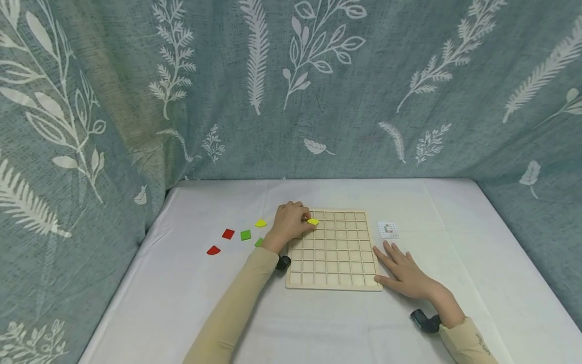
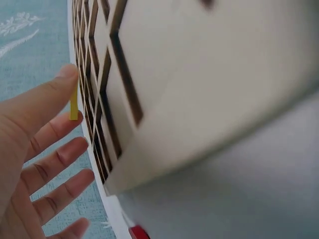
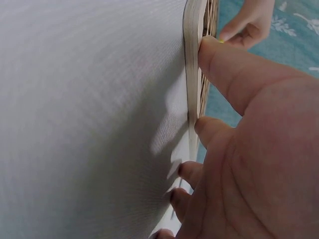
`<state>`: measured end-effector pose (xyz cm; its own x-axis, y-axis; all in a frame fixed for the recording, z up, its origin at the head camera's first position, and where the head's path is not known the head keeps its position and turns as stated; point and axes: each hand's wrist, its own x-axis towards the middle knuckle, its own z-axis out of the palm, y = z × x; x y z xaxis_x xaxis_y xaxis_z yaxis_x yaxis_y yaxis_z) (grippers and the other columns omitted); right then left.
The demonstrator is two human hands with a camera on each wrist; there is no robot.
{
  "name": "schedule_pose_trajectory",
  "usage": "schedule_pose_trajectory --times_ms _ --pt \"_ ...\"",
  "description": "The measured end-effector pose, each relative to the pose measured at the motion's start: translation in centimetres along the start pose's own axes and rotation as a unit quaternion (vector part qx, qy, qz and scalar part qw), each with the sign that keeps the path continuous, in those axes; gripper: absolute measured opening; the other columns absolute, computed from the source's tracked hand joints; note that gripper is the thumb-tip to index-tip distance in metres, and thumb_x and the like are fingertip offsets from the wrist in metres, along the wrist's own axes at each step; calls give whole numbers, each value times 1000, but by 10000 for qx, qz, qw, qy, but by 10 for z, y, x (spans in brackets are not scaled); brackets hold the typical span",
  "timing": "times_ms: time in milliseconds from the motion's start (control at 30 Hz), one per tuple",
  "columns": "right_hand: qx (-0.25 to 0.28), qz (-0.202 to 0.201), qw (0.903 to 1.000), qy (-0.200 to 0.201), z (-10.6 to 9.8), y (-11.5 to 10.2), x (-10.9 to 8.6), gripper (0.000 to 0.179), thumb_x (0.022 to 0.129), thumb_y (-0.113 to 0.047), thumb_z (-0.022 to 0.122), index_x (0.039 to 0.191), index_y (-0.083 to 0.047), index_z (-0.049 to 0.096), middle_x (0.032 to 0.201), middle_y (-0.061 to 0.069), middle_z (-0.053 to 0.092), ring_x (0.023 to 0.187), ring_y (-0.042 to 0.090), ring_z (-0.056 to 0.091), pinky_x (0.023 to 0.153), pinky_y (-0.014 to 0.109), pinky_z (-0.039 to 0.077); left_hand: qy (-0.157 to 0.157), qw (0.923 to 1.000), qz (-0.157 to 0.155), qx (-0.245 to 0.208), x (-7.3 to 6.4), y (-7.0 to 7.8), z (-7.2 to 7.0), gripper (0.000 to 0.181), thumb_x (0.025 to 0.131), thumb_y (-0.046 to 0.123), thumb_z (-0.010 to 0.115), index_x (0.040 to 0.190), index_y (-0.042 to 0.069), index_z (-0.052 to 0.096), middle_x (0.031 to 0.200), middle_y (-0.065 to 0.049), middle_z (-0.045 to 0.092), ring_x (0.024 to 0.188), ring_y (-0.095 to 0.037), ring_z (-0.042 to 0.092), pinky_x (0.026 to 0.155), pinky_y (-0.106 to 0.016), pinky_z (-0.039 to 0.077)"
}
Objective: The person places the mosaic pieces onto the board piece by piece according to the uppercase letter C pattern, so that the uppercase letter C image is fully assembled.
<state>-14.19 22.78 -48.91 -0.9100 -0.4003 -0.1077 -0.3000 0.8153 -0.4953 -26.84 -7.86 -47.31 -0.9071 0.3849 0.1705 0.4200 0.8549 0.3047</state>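
Between thumb and forefinger, my left hand (image 1: 289, 222) pinches a thin yellow piece (image 1: 313, 221) over the far left part of a wooden grid board (image 1: 334, 281). Seen edge-on in the left wrist view, that yellow piece (image 2: 74, 105) stands between the thumb and fingertip, close to the grid. My right hand (image 1: 406, 273) lies spread at the board's right edge. In the right wrist view its thumb and forefinger rest against the board's rim (image 3: 192, 64). The other fingers reach past the edge toward the white cloth.
Left of the board lie a yellow piece (image 1: 260, 223), two red pieces, one a square (image 1: 228, 233) and one a fan shape (image 1: 213, 250), and a green square (image 1: 245, 235). Another green piece (image 1: 259, 242) is partly hidden by the left wrist. A small printed card (image 1: 388, 229) lies right of the board.
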Motion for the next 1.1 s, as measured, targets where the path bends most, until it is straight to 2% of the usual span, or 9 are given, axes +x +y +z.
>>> schedule_pose_trajectory --times_ms 433,933,1100 --pt "74 6 10000 -43 1 3 1 72 90 -44 53 146 -8 26 152 25 10 138 46 4 105 66 -1 -332 9993 -51 142 8 7 2 31 70 49 74 83 21 69 87 5 61 79 -16 51 89 -42 42" --pt "61 -38 10000 -23 -1 6 1 72 90 -44 54 146 -8 27 151 25 10 138 47 4 105 67 0 -216 9996 199 -57 3 9 1 19 79 35 72 91 21 70 88 3 60 84 -18 54 88 -43 43" --pt "39 -42 10000 -11 1 6 1 72 90 -45 53 146 -8 27 151 26 11 138 47 4 104 67 0 -186 9997 123 26 3 12 3 18 80 37 72 88 21 70 87 3 60 83 -17 53 89 -43 42"
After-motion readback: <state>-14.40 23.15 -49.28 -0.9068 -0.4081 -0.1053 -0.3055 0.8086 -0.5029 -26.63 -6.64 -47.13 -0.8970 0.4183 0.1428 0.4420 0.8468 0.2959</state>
